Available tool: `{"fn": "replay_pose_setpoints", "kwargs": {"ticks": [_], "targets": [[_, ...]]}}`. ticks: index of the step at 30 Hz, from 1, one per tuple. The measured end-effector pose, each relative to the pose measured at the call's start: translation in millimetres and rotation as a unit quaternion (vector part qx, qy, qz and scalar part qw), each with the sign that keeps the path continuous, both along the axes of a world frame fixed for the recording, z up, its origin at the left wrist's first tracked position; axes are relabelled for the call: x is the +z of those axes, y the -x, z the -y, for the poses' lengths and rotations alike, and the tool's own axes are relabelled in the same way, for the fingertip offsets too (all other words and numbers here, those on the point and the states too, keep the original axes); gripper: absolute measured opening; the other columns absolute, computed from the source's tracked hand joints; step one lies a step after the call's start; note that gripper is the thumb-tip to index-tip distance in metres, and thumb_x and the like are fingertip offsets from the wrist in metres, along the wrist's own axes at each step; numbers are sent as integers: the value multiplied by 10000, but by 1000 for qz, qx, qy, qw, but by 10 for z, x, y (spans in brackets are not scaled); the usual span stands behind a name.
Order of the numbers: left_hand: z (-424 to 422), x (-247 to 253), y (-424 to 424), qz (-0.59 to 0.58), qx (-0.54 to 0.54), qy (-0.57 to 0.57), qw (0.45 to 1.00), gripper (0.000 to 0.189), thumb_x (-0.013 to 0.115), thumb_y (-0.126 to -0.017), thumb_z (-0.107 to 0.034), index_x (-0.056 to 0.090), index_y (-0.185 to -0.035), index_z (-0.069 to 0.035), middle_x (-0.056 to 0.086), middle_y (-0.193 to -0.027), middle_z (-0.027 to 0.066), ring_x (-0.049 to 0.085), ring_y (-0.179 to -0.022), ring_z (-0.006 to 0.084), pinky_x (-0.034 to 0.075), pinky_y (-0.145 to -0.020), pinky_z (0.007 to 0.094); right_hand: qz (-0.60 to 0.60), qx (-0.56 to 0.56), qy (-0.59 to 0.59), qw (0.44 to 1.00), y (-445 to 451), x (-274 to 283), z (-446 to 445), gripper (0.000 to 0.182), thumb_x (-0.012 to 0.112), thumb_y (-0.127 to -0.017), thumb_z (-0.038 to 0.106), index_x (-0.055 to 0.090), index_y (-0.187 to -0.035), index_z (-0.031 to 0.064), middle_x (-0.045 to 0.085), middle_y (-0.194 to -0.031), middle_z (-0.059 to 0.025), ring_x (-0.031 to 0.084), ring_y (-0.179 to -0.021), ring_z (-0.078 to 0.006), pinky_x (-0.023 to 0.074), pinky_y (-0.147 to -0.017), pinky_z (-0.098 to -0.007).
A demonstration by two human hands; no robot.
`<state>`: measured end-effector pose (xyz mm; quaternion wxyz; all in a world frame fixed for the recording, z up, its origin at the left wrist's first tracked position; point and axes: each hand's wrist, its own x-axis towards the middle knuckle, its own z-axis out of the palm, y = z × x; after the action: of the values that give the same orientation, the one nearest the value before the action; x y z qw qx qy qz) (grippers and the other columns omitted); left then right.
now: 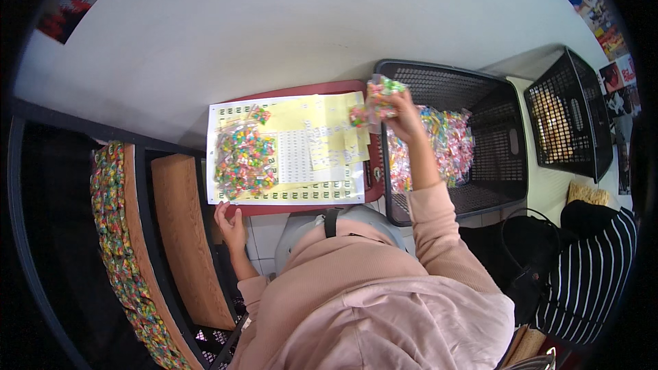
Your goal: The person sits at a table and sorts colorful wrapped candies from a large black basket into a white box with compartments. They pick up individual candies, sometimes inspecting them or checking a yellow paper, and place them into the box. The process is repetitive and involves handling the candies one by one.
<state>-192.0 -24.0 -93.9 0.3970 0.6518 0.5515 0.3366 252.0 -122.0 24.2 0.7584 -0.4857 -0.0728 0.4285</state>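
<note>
My right hand (403, 115) grips several small clear bags of colourful candy (383, 93) above the gap between the sheets and the near-left rim of the large black plastic basket (496, 139). More bagged candy (452, 149) fills part of that basket. Printed sheets and yellow papers (293, 113) cover most of a red table (372, 192). On their left side lies a pile of small candy bags (245, 159), with one separate bag (260, 114) above it. Fingers apart and holding nothing, my left hand (232, 226) rests by the lower left corner of the papers.
To the left, a dark rack holds a wooden shelf (187, 236) and a long row of packed candy bags (115, 226). A smaller black mesh basket (570, 113) with contents stands at the right, above a black bag (493, 252) and striped cloth (586, 277). A pale wall (288, 20) rises beyond the table.
</note>
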Motion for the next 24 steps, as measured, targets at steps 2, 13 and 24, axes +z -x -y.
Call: {"fn": "replay_pose_setpoints", "kwargs": {"ticks": [2,13,24], "targets": [[-65,-45,64,19,10,2,1000,312,589,-795,-48,492,-1092,-62,329,-1270,83,411,-1107,174,462,-715,230,-23,57,-27,998,133,-406,-501,415,543,-733,-47,307,-1059,53,539,-979,-108,557,-828,-180,479,-514,-256],[-250,-101,605,-86,23,-59,994,318,606,-772,-85,499,-1071,-76,390,-1229,85,411,-1111,206,443,-773,307,311,152,113,931,986,-1717,-2085,552,624,-689,63,313,-1143,12,544,-973,-131,576,-830,-215,472,-719,-329],[-603,-93,490,24,1,-21,999,298,584,-773,-30,503,-1059,-55,410,-1216,104,463,-1046,196,452,-692,242,515,24,211,831,1099,-1573,-1704,405,609,-670,-23,512,-1059,37,529,-1010,-139,549,-886,-265,478,-744,-317]]}}
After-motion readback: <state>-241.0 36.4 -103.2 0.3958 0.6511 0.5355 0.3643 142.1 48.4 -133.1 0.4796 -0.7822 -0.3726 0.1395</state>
